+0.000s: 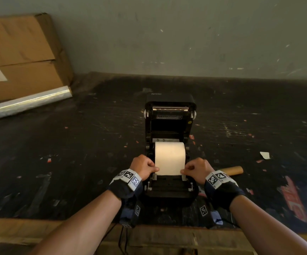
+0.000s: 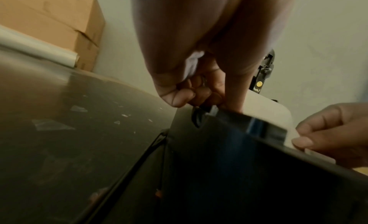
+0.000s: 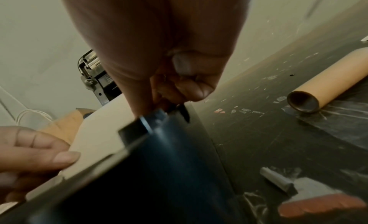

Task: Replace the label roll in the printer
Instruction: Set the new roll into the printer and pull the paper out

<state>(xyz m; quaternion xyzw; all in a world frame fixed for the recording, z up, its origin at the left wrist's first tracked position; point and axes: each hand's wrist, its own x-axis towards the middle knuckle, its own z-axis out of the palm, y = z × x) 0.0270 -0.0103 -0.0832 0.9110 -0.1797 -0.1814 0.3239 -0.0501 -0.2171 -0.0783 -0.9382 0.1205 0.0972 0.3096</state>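
Surface: dark, scuffed table (image 1: 75,162) against a grey wall.
Printer (image 1: 170,190): centre frame, lid open.
Label roll (image 1: 169,155): seated inside.
Left hand (image 1: 143,167), right hand (image 1: 196,168): fingers pinching the paper's leading edge at both corners.
Risk: uneven pull could skew the feed.

The label roll (image 1: 170,156) is sitting in the open printer (image 1: 170,190); a cardboard tube (image 1: 233,170) is lying right, a cardboard box (image 1: 20,52) far left behind.

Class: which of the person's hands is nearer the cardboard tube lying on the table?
Right. The right hand pinches the label strip just left of the tube; the left hand is across the printer.
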